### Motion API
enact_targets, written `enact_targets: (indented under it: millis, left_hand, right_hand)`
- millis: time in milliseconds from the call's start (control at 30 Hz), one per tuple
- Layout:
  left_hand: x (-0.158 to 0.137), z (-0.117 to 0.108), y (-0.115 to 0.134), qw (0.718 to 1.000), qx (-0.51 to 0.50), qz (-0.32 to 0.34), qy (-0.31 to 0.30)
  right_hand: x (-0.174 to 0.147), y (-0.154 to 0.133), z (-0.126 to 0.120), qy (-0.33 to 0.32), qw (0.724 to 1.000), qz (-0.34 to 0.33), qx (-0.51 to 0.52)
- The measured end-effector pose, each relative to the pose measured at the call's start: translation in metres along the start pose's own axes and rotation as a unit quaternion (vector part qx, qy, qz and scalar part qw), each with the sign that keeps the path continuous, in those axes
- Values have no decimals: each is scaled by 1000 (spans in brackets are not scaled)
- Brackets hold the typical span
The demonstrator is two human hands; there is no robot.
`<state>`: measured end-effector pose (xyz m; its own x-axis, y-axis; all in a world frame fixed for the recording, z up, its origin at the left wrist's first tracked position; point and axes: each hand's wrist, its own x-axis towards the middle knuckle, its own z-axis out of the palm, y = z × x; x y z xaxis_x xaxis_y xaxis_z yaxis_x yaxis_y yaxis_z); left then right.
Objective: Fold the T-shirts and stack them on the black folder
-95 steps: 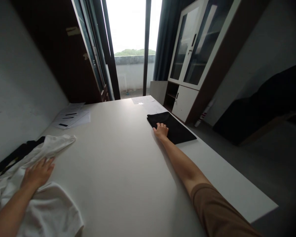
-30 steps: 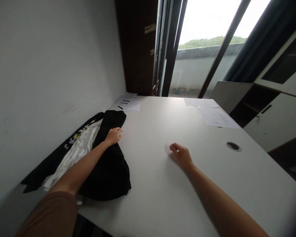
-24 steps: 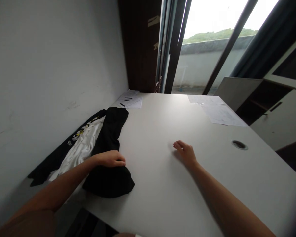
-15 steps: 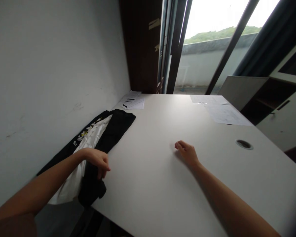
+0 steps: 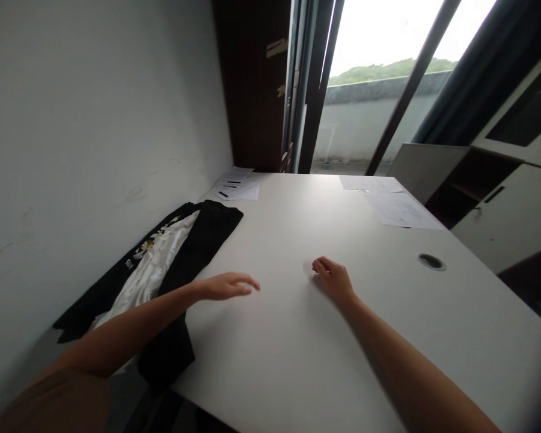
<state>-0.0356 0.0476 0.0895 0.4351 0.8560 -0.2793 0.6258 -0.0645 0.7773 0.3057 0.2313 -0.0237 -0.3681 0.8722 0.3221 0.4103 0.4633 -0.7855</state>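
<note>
Clothes [image 5: 183,264]: three pieces side by side, left of centre in the frame, along the table's left edge.
Wall [image 5: 94,120]: pale and scuffed, filling the upper left.
Table [image 5: 297,337]: white, spread from centre to lower right.
Window [image 5: 369,108]: upper right, green hill [image 5: 388,72] beyond.
Cabinet [image 5: 514,222]: right edge of the frame; one low door [image 5: 428,165] swung open on a dark compartment with a shelf [image 5: 466,195], contents too dark to tell; the neighbouring door is closed.
Cupboard [image 5: 252,102]: dark brown, upper middle, side panel showing, inside hidden.
Black garment [image 5: 211,234]: outermost piece, its near end at the table edge, lower left.
White garment [image 5: 162,249]: crumpled, between the two black pieces.
Printed garment [image 5: 99,294]: black with a yellow-and-white print, next to the wall.
Papers [image 5: 399,207]: flat, right of centre; more sheets [image 5: 241,186] with black bars at upper middle.
Left hand [image 5: 225,285]: centre, fingers apart, just beside the black garment, forearm crossing before the clothes; cannot tell whether it touches the table.
Right hand [image 5: 336,279]: right of centre, at the table, fingers curled loosely; cannot tell whether fully closed.
Hole [image 5: 431,261]: ringed, right side of the tabletop, inside unclear.
</note>
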Motion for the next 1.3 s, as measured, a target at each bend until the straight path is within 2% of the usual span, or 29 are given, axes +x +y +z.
enact_targets:
  millis: [33,67,100,200,300,400,533,633,733,800,900,967,1000,1033,1067,1133,1200,1300]
  left_hand:
    - [21,-5,-6,990,92,-33,99]
    - [42,-11,-14,963,175,-91,185]
    - [63,-18,-24,943,200,-131,231]
    - [111,-43,-56,902,216,-216,306]
    - [132,-70,-88,871,211,-278,345]
    - [131,-95,-117,857,209,-303,361]
    - [105,-135,-140,841,198,-332,378]
    - [83,-162,-138,834,185,-345,389]
    - [80,-167,-121,851,176,-320,377]
    - [85,-155,-104,880,168,-282,344]
    - [77,-116,-78,934,140,-225,239]
    - [50,-85,-65,969,95,-199,112]
    - [30,-70,-60,980,59,-187,27]
    - [7,-57,-57,981,-16,-158,-114]
    - [-18,-45,-55,965,-82,-132,-211]
    - [-66,-28,-56,929,-155,-135,-307]
    - [-106,-20,-62,911,-164,-208,-317]
    - [-143,-21,-77,879,-97,-361,-297]
  right_hand:
    - [0,-1,0,1,1000,0,0]
    - [-1,-1,-1,0,1000,-1,0]
    - [-1,-2,-1,-1,1000,-1,0]
    - [-3,-2,-3,-6,1000,-3,-4]
    - [-3,-2,-5,-10,1000,-2,-3]
    - [-2,0,-7,-19,1000,1,-3]
    - [-2,0,-8,-19,1000,-1,-14]
    - [-1,-1,-6,-18,999,-7,-30]
    - [0,0,-3,-24,999,-14,-41]
    - [1,1,-2,-28,999,-18,-40]
    - [0,3,-2,-32,999,-20,-36]
    - [-1,3,-3,-32,999,-20,-39]
    - [-1,2,-3,-31,998,-20,-41]
    - [-1,2,-3,-30,998,-21,-44]
    - [0,2,-2,-28,998,-24,-46]
    - [1,3,-2,-28,998,-33,-51]
    - [2,3,-1,-30,997,-43,-58]
    - [3,3,-1,-31,997,-45,-60]
